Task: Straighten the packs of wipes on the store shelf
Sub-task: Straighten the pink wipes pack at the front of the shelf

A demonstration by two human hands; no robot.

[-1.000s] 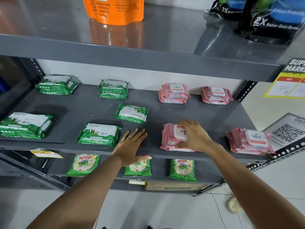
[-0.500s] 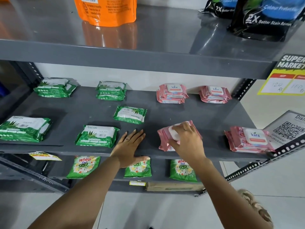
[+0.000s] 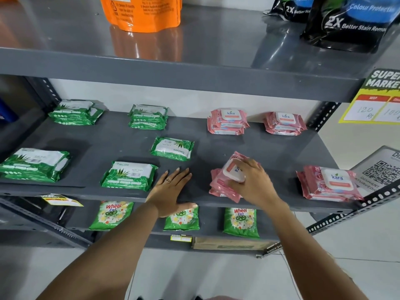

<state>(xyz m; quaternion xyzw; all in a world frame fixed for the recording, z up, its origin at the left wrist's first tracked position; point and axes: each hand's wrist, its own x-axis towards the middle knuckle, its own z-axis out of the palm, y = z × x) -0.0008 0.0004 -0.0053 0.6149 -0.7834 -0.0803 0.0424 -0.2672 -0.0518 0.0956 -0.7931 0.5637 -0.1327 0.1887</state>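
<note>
1. On the middle shelf [image 3: 121,139], Origami packs fill the 9 o'clock half and Kara packs the 3 o'clock half.
2. Two Origami stacks [image 3: 75,112] [image 3: 148,116] and two Kara stacks [image 3: 227,122] [image 3: 284,124] line the back.
3. At the front edge lie two Origami packs [image 3: 32,164] [image 3: 129,176], then a tilted Kara pack [image 3: 225,185] under the right hand [image 3: 255,182], and a Kara stack [image 3: 326,184] at 3 o'clock.
4. One Origami pack [image 3: 172,148] lies mid-shelf.
5. The left hand [image 3: 171,191] rests flat on the front edge between the packs.
6. Wheel pouches [image 3: 112,215] sit on the shelf below.

Right hand [image 3: 255,187] gripping tilted pink pack [image 3: 225,182]
</note>
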